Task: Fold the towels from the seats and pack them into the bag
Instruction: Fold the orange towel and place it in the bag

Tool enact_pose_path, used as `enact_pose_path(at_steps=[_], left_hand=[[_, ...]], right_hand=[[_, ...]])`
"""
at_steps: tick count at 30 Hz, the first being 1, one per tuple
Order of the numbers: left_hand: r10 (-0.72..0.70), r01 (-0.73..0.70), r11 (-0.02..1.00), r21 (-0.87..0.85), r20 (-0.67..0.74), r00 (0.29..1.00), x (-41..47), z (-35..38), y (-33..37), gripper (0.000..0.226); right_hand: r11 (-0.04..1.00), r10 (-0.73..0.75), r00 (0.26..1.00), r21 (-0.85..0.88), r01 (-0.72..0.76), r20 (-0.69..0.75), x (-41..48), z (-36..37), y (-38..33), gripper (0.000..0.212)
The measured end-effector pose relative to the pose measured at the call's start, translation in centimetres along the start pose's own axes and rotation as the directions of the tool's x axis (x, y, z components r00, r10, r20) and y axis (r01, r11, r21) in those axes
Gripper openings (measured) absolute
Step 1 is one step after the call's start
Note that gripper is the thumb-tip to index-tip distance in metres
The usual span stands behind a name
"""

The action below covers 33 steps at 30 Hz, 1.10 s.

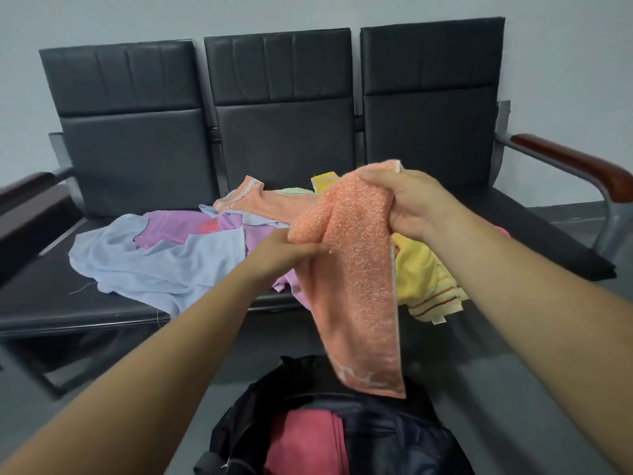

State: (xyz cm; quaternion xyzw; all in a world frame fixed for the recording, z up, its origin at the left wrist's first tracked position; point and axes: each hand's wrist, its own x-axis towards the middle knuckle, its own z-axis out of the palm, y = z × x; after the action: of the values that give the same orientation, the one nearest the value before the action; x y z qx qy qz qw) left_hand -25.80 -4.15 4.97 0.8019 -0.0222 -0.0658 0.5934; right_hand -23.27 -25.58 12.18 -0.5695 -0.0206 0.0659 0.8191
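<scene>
An orange towel (356,275) hangs in the air in front of the seats. My right hand (411,204) grips its top edge, and my left hand (287,252) pinches its left side lower down. One end trails back onto the seat; the other dangles over the open dark bag (394,440) on the floor. A pink towel (305,440) lies inside the bag. On the black seats (51,296) lie a light blue towel (154,262), a purple towel (178,224) and a yellow striped towel (424,279).
The three-seat black bench stands against a grey wall. A brown armrest (575,162) sticks out on the right and a dark armrest (27,197) on the left. Grey floor surrounds the bag.
</scene>
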Motion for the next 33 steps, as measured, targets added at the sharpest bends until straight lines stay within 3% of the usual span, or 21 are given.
enact_pose_path(at_steps=[3,5,7,9,11,14,16,19,22,24,26,28,29,31,33], left_hand=[[-0.010,0.004,0.959,-0.283,-0.019,1.000,0.2,0.5,0.1,0.059],[-0.016,0.023,0.892,-0.451,0.019,1.000,0.4,0.8,0.9,0.072],[-0.029,0.044,0.826,-0.562,0.036,0.999,0.8,1.0,1.7,0.073],[-0.116,0.092,0.773,-0.628,0.003,0.993,1.2,0.9,2.5,0.074],[-0.183,0.137,0.750,-0.647,-0.005,0.983,1.6,0.4,2.6,0.077],[-0.044,0.057,0.788,-0.612,0.037,0.998,1.5,-0.7,2.2,0.054],[0.028,0.031,0.878,-0.477,0.116,0.993,1.1,-1.0,1.3,0.048],[-0.002,0.067,0.954,-0.292,0.219,0.976,0.3,-0.7,0.2,0.041],[-0.014,0.060,0.933,-0.355,0.131,0.991,-0.1,-0.8,0.4,0.023],[-0.030,0.044,0.916,-0.400,0.039,0.999,-0.6,-1.2,1.1,0.042],[-0.099,0.093,0.882,-0.462,0.011,0.995,-0.5,-1.4,1.4,0.073],[-0.132,0.081,0.854,-0.514,-0.062,0.989,-0.5,-1.3,1.7,0.063],[-0.130,0.063,0.839,-0.541,-0.087,0.988,-0.4,-1.1,1.6,0.057],[-0.164,0.048,0.795,-0.605,-0.138,0.977,-0.1,-1.0,1.6,0.052],[-0.179,0.027,0.751,-0.660,-0.165,0.970,0.1,-0.9,1.8,0.045]], right_hand=[[1.000,0.009,0.999,0.001,-0.009,-0.038,0.6,-0.9,-0.3,0.033],[0.997,0.072,0.988,-0.019,-0.070,0.136,0.4,-1.5,0.1,0.029],[0.981,0.160,0.934,-0.158,-0.114,0.320,-0.1,-2.3,1.6,0.033],[0.950,0.230,0.901,-0.287,-0.126,0.367,-0.3,-2.9,3.4,0.038],[0.942,0.237,0.915,-0.308,-0.135,0.326,-0.3,-3.4,4.5,0.039],[0.977,0.157,0.952,-0.181,-0.111,0.264,-0.2,-3.2,4.3,0.019],[0.994,0.100,0.968,-0.066,-0.086,0.230,0.0,-2.5,3.9,0.014],[0.998,0.059,0.983,-0.035,-0.054,0.176,0.4,-1.4,3.5,0.011],[0.995,0.046,0.994,-0.098,-0.036,0.103,0.5,-1.1,3.1,0.023],[0.973,0.019,1.000,-0.228,-0.014,0.019,0.5,-1.6,2.9,0.037],[0.908,-0.016,0.999,-0.419,-0.001,-0.038,0.5,-2.5,2.4,0.032],[0.867,-0.021,0.998,-0.498,-0.008,-0.052,0.6,-3.2,1.8,0.024],[0.898,0.005,0.999,-0.439,-0.021,-0.037,0.6,-3.5,1.6,0.027],[0.987,0.097,0.993,-0.135,-0.087,0.073,0.5,-3.9,1.6,0.049],[0.987,0.141,0.976,0.058,-0.153,0.165,0.1,-3.9,1.9,0.052]])
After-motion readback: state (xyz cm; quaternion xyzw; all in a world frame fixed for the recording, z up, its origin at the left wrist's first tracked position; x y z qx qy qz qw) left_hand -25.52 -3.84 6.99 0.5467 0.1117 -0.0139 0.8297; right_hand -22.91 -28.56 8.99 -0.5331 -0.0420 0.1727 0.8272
